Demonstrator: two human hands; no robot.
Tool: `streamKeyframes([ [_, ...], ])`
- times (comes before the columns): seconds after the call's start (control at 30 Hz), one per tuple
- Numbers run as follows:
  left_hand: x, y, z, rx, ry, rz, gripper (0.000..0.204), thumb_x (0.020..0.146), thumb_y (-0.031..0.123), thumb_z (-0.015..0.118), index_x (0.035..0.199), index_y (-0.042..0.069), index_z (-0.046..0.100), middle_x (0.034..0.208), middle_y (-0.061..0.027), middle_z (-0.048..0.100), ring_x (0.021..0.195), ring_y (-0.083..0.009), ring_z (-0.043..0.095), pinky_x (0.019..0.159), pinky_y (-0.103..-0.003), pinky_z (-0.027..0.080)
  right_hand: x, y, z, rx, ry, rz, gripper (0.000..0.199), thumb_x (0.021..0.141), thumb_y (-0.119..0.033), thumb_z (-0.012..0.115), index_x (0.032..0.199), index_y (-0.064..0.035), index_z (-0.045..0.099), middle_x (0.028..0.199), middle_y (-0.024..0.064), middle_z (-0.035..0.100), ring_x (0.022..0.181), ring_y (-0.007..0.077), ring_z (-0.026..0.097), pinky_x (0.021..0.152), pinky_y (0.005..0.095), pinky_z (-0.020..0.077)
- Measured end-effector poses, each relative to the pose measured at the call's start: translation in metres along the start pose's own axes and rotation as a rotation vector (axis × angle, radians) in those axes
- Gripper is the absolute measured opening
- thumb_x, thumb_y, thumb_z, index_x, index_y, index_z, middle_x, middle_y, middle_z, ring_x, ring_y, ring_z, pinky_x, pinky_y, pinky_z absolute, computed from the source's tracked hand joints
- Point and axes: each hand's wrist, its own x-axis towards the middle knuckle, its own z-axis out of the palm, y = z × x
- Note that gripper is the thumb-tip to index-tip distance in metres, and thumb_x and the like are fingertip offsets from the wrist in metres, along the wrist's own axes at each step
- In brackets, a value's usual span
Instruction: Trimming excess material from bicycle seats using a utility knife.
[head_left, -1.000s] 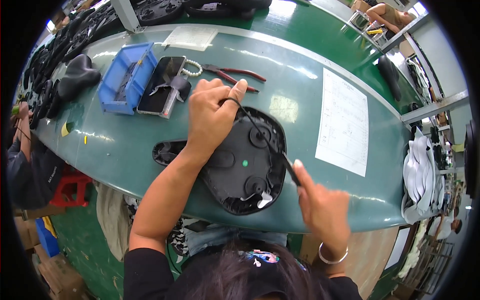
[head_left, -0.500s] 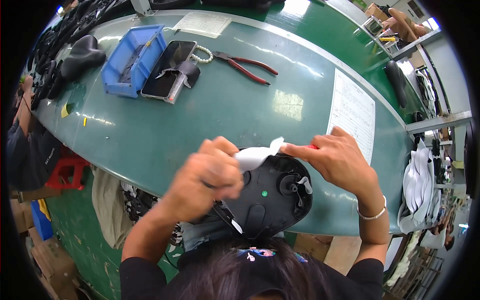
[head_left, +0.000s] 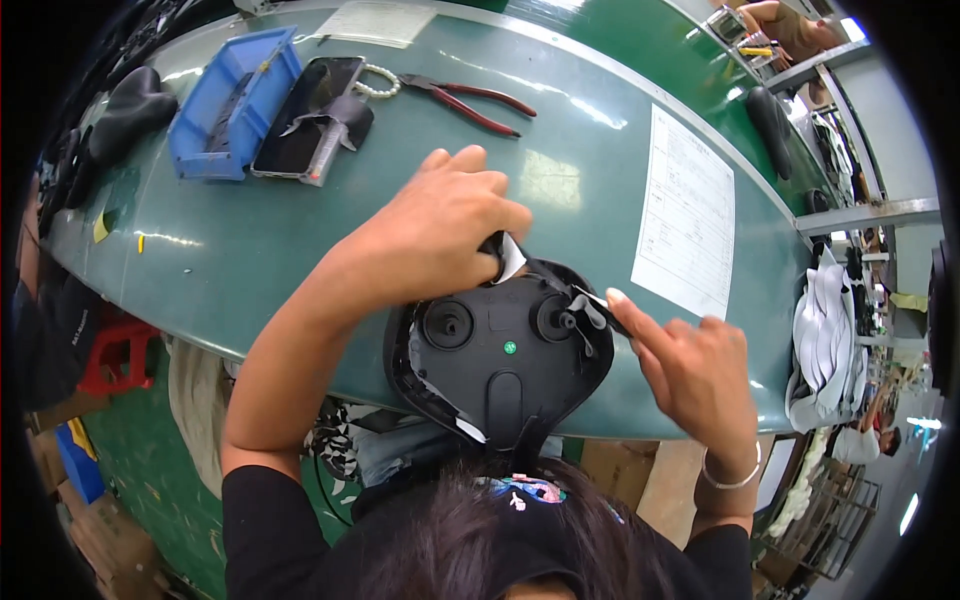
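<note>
Here, head view only.
Workpiece: a black saddle shell (head_left: pixel 505 350), underside up, lies at the near edge of the green bench (head_left: pixel 300 230), at 6 o'clock from the picture's middle.
Left hand: the left hand (head_left: pixel 440 235) is closed narrowly on the shell's far rim at 12 o'clock, pinching a white strip (head_left: pixel 511 257) there.
Right hand: the right hand (head_left: pixel 690 365), at 3 o'clock of the shell, pinches the covering edge (head_left: pixel 590 303) with fingertips; the grip is tight and small.
Progress: judged as mid-way; the covering looks pulled over the rim at 12 to 2 o'clock, while loose white edge (head_left: pixel 468 428) shows at 7 o'clock, not yet dealt with.
Idle tools: red-handled pliers (head_left: pixel 470 100), a blue bin (head_left: pixel 232 105) and a phone (head_left: pixel 305 115) lie at 11 o'clock, well apart.
Hidden: the shell's near end is covered by the person's hair (head_left: pixel 520 530); what lies under the left palm cannot be made out.
</note>
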Motion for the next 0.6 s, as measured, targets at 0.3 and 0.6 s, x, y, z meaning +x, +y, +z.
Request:
streamKeyframes([
  [0.3, 0.002, -0.020, -0.001, -1.746, 0.532, -0.111, 0.037, 0.092, 0.026, 0.056, 0.062, 0.010, 0.042, 0.056, 0.0030, 0.033, 0.047, -0.0090, 0.031, 0.049, -0.026, 0.036, -0.006, -0.012, 0.012, 0.152, -0.013, -0.122, 0.055, 0.084, -0.014, 0.062, 0.136, -0.0217, 0.048, 0.052, 0.0017, 0.046, 0.041, 0.0192, 0.041, 0.047, 0.0333, 0.0332],
  [0.6, -0.053, 0.015, -0.086, -1.619, 1.391, 0.558, 0.028, 0.082, 0.004, 0.052, 0.062, 0.009, 0.032, 0.060, 0.0001, 0.029, 0.052, -0.0101, 0.025, 0.051, -0.027, 0.022, -0.079, -0.066, 0.041, 0.598, 0.130, 0.348, 0.054, 0.083, -0.011, 0.063, 0.135, -0.0099, 0.048, 0.062, 0.0075, 0.059, 0.046, 0.0237, 0.054, 0.046, 0.0342, 0.0405],
])
